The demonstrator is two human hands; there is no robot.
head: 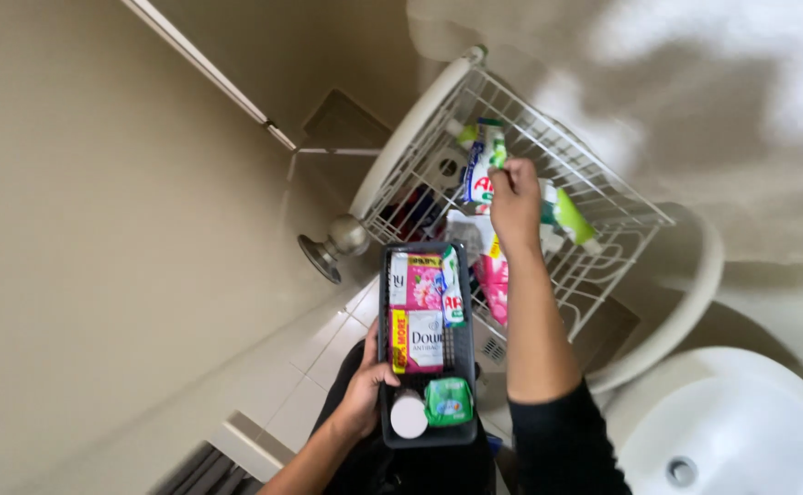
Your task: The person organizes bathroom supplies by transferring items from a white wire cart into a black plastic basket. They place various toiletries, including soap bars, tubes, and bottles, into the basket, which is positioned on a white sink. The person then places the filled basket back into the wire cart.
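White wire rack (603, 197) straight ahead, right hand (514, 203) reached into it, fingers closed on top of upright green-and-white sachet (484, 165), long axis vertical; left hand (365, 390) nearer the body, gripping dark plastic basket (388, 367) just below.

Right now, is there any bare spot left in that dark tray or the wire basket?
The dark tray is crowded: sachets fill its far part, a white cap and green packet the near end. The wire basket has bare grid at its right side, beyond the right hand.
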